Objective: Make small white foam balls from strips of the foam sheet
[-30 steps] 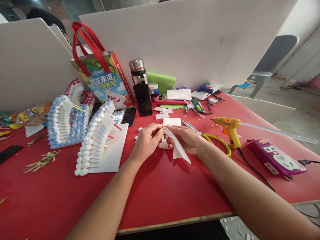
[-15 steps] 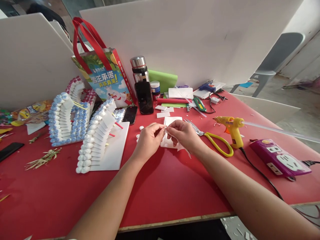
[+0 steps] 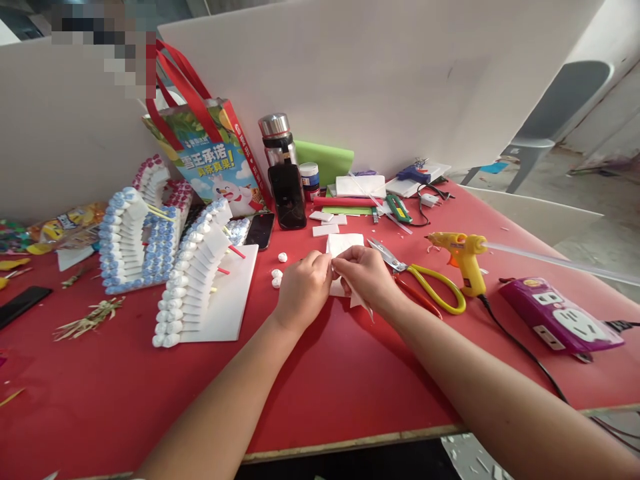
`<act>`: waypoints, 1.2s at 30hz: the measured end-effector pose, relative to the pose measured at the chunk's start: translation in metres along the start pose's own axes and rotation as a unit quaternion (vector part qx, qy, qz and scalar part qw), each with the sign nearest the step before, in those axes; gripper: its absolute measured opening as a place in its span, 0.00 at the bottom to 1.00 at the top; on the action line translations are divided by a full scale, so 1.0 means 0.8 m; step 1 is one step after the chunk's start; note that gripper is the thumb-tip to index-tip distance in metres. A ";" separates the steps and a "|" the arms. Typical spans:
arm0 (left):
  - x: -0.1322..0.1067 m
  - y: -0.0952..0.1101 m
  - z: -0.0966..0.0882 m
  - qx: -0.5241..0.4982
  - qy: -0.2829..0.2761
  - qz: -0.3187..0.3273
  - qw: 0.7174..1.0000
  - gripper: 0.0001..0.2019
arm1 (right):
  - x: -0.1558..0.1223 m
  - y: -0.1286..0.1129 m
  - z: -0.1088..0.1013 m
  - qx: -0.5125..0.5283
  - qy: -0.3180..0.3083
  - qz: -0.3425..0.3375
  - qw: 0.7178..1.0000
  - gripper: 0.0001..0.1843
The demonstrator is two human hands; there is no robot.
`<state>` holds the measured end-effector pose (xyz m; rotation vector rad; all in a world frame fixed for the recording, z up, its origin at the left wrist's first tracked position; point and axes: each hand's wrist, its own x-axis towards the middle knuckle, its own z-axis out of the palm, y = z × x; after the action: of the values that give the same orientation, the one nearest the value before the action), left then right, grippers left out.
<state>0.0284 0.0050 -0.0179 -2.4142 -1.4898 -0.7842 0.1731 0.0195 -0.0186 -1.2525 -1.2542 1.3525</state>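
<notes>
My left hand (image 3: 306, 290) and my right hand (image 3: 369, 275) meet above the red table, both with fingers pinched. Between their fingertips is a thin white paper strip (image 3: 367, 305), whose loose end dangles below my right hand; the pinched part is mostly hidden. Beneath them lies a stack of white paper (image 3: 345, 244), partly covered by the hands. Left of my left hand sit several small white paper rosettes (image 3: 277, 275). Scissors (image 3: 395, 259) with yellow and red handles lie open just right of my right hand.
A yellow glue gun (image 3: 463, 257) and a purple power strip (image 3: 563, 317) stand at right, with a black cord. Fan-shaped models, one white-edged (image 3: 200, 287) and one blue (image 3: 135, 240), are at left. Behind are a steel flask (image 3: 275, 137), a phone (image 3: 287, 195) and a printed bag (image 3: 210, 157).
My left hand has curled and turned inward, uncovering more of the white rosettes. The paper's loose end has shifted slightly left, and the red scissor handle now shows.
</notes>
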 end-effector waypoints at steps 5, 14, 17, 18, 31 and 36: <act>0.000 -0.001 -0.003 0.035 -0.013 0.014 0.999 0.11 | -0.003 0.009 -0.001 -0.080 0.023 -0.104 0.991 0.07; 0.001 -0.004 -0.011 -0.240 0.017 -0.048 0.969 0.13 | -0.002 0.000 -0.014 -0.030 -0.040 -0.109 0.993 0.13; 0.004 -0.009 -0.015 -0.422 -0.018 -0.141 0.895 0.11 | -0.003 -0.005 -0.023 -0.052 -0.091 -0.134 0.986 0.12; 0.005 -0.011 -0.017 -0.473 -0.038 -0.169 0.864 0.12 | -0.003 -0.007 -0.025 -0.057 -0.110 -0.139 0.983 0.13; 0.008 -0.008 -0.014 -0.468 -0.022 -0.203 0.860 0.11 | -0.001 -0.009 -0.028 -0.099 -0.091 -0.122 0.983 0.16; 0.007 -0.005 -0.011 -0.496 -0.010 -0.223 0.839 0.12 | -0.008 -0.012 -0.020 -0.140 -0.047 -0.183 0.972 0.11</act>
<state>0.0237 0.0076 -0.0081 -2.6632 -2.0212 -2.0733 0.1895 0.0158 -0.0079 -1.0801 -1.6946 1.0021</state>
